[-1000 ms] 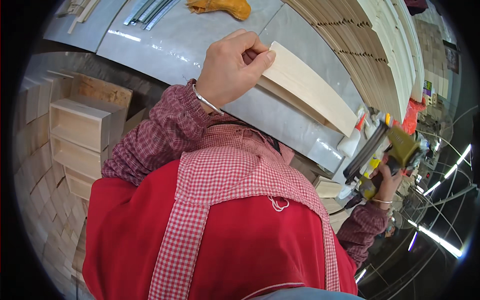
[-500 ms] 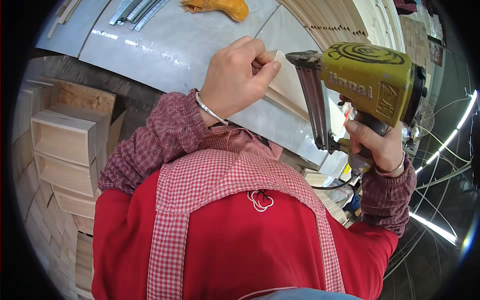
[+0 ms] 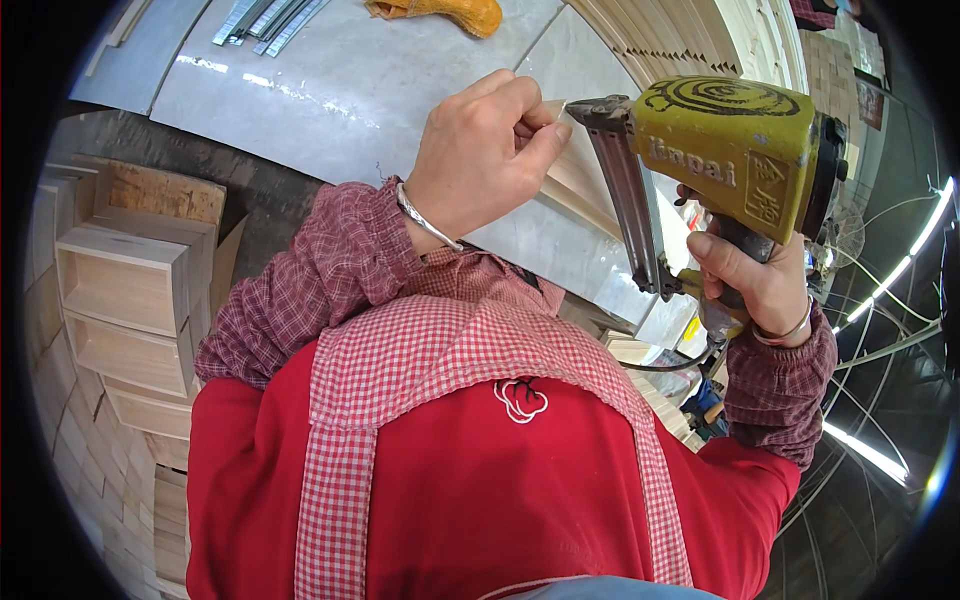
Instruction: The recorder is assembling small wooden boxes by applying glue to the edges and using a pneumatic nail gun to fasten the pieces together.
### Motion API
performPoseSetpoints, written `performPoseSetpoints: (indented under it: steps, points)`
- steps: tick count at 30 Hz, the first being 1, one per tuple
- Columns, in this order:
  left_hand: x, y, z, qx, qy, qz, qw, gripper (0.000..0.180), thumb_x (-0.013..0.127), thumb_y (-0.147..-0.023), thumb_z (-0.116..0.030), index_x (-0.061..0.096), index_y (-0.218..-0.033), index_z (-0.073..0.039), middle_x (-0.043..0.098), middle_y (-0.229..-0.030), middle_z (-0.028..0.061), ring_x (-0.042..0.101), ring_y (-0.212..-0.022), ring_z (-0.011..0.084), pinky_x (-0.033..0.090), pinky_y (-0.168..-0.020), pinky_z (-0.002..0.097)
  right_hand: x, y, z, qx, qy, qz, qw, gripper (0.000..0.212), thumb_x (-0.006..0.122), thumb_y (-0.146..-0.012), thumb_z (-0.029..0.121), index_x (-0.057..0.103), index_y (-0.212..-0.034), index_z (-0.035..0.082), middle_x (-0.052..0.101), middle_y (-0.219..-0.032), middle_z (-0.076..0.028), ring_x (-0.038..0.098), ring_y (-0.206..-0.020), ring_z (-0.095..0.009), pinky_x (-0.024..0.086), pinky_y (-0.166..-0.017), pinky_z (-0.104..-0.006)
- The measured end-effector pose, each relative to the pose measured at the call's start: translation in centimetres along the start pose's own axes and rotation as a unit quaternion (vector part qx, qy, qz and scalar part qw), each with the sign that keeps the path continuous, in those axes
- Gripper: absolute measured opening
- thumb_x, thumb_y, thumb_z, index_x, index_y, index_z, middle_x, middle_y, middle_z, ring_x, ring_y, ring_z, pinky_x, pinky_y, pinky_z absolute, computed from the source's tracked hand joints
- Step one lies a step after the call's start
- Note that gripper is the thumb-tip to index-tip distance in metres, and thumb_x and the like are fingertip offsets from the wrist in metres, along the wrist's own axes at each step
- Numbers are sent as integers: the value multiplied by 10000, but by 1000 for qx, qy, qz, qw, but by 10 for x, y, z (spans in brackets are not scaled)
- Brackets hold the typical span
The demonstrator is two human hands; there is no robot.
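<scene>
My right hand (image 3: 755, 285) is wrapped round the handle of a yellow-green pneumatic nail gun (image 3: 725, 150). The gun lies sideways, its dark nose pointing left and its long magazine (image 3: 622, 195) slanting down toward me. My left hand (image 3: 480, 150) pinches a pale wooden board (image 3: 582, 180) at its corner, thumb against bent fingers. The nose is at that corner, close by my left thumb; whether it touches the wood I cannot tell. Much of the board is hidden behind my left hand and the gun.
Under my hands is a grey worktable (image 3: 300, 110). Nail strips (image 3: 268, 20) and an orange glove (image 3: 450, 12) lie at its far side. Wooden strips (image 3: 665, 40) are stacked at the far right. Wooden boxes (image 3: 120, 285) are piled at the left. A hose (image 3: 672, 367) trails from the gun.
The nail gun has moved slightly left, so its nose is closer to the board's corner and my left thumb. My left hand has shifted a little to the right and keeps its pinch.
</scene>
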State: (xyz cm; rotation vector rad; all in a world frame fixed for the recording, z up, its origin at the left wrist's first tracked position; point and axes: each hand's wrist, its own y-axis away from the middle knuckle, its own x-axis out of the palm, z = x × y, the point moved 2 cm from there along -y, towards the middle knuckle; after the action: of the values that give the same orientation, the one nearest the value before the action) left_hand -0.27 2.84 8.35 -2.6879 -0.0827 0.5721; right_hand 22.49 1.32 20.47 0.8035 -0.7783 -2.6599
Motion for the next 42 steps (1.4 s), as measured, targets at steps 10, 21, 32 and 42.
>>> performPoseSetpoints:
  steps: [10, 21, 32, 42]
  points:
    - [0, 1, 4, -5, -1, 2, 1000, 116, 684, -768, -42, 586, -717, -11, 555, -649, 23, 483, -539, 100, 410, -515, 201, 3, -2, 3, -47, 61, -17, 997, 145, 729, -772, 102, 633, -832, 13, 561, -574, -9, 478, -451, -101, 370, -451, -217]
    - [-7, -24, 9, -141, 79, 115, 980, 96, 699, -770, -37, 618, -719, -24, 587, -631, 28, 489, -534, 66, 405, -496, 163, 5, 20, -25, 2, -19, 25, 1000, 328, 710, -743, 6, 585, -1047, -5, 635, -824, -91, 616, -689, -203, 505, -616, -284]
    - [-6, -26, 10, -119, 53, 127, 983, 95, 703, -774, -46, 632, -713, -27, 593, -637, 39, 513, -542, 65, 425, -498, 159, 10, 17, -29, -13, -6, 46, 999, 460, 704, -731, -20, 540, -1161, -1, 609, -1047, -135, 613, -875, -260, 510, -713, -315]
    - [0, -30, 16, -169, 67, 170, 968, 157, 692, -739, -130, 629, -798, 1, 618, -709, 90, 540, -602, 142, 455, -565, 228, 13, 19, -37, -63, 37, 51, 996, 395, 671, -739, -33, 548, -1112, -3, 590, -926, -102, 554, -740, -214, 453, -626, -285]
